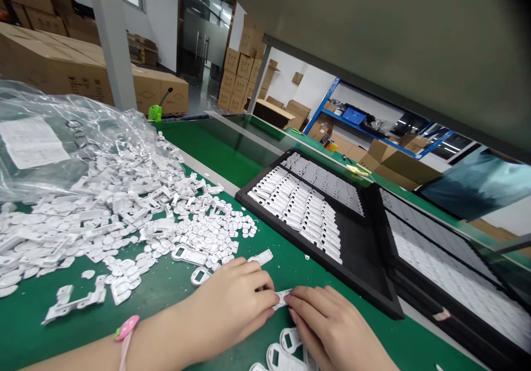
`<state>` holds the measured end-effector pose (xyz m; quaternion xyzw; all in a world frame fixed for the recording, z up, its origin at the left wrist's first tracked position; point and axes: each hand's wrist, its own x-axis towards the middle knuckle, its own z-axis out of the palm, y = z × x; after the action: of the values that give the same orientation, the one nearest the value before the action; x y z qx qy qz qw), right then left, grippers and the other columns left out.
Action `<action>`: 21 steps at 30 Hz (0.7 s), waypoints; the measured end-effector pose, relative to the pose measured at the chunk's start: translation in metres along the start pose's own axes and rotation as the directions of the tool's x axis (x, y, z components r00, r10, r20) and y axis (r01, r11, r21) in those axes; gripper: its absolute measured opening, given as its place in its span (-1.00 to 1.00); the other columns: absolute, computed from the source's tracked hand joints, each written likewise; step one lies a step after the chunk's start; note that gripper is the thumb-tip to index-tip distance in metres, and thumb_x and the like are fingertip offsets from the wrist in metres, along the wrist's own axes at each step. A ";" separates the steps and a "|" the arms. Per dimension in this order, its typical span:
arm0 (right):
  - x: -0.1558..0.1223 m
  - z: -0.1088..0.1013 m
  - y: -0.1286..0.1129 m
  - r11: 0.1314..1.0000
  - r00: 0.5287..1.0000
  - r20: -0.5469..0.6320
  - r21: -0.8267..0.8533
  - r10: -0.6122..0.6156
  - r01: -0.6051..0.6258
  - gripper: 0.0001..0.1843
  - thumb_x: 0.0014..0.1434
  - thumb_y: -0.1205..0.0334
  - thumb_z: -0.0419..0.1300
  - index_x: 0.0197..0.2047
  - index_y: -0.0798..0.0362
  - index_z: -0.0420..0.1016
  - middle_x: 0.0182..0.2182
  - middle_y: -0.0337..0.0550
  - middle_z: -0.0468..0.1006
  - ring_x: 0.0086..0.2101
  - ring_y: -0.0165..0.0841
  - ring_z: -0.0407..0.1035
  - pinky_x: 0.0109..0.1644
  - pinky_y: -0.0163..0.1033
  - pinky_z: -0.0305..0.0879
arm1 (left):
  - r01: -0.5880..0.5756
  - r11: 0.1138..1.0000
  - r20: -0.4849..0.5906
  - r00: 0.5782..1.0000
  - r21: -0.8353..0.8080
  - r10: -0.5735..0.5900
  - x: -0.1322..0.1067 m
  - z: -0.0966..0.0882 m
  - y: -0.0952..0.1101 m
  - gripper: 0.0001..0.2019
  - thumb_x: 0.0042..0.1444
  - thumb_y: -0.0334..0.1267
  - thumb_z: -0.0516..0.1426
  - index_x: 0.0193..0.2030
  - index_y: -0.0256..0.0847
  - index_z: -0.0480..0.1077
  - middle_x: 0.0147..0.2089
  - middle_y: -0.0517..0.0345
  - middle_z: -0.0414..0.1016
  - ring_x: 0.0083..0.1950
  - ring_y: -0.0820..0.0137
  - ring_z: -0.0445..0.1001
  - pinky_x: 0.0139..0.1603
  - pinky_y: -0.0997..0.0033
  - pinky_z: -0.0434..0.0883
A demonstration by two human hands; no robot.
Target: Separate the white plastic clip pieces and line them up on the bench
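Note:
Between the fingertips of both hands is a small white plastic casing part, mostly covered by the fingers. My left hand is closed on its left end, and my right hand pinches its right end. Long white housings with a rectangular window lie under and beside my right hand. Just beyond my left hand are a similar windowed housing, a ring-ended one and a flat white piece. Small round white buttons are heaped past them.
A large pile of white plastic parts spreads over the green table at left, beside a clear plastic bag. Black trays with rows of white parts stand at right. A metal post and overhead panel frame the bench.

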<state>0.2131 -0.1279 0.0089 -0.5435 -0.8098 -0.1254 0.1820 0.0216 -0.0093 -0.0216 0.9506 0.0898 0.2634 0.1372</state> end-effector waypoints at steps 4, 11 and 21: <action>0.001 -0.002 0.000 1.000 1.000 0.017 -0.005 0.003 -0.002 -0.66 0.40 0.34 -0.09 -0.15 0.00 0.53 -0.26 -0.28 0.62 -0.38 -0.41 0.47 -0.31 -0.28 0.29 | 0.000 1.000 0.006 1.000 0.006 0.000 0.000 -0.001 0.001 -0.97 0.25 -0.29 0.20 -0.18 -0.10 0.47 -0.19 0.29 0.51 -0.19 0.40 0.40 -0.23 0.35 0.19; 0.000 -0.004 0.000 1.000 1.000 0.021 -0.004 0.009 -0.009 -0.65 0.40 0.32 -0.10 -0.13 -0.01 0.52 -0.24 -0.27 0.63 -0.34 -0.41 0.50 -0.28 -0.30 0.34 | -0.003 1.000 -0.010 1.000 0.001 0.003 -0.002 -0.001 0.000 -0.94 0.21 -0.30 0.25 -0.21 -0.12 0.44 -0.20 0.31 0.50 -0.20 0.40 0.39 -0.24 0.35 0.18; -0.001 0.002 0.000 0.999 0.998 0.062 -0.023 0.025 -0.024 -0.74 0.37 0.33 -0.08 -0.14 0.02 0.44 -0.20 -0.19 0.59 -0.36 -0.38 0.49 -0.32 -0.28 0.42 | 0.007 1.000 0.027 1.000 0.014 -0.007 -0.001 -0.002 0.001 -0.98 0.24 -0.29 0.21 -0.19 -0.13 0.45 -0.19 0.27 0.50 -0.19 0.41 0.40 -0.23 0.36 0.20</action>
<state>0.2136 -0.1279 0.0064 -0.5590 -0.8069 -0.1152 0.1523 0.0195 -0.0103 -0.0196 0.9547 0.0931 0.2494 0.1328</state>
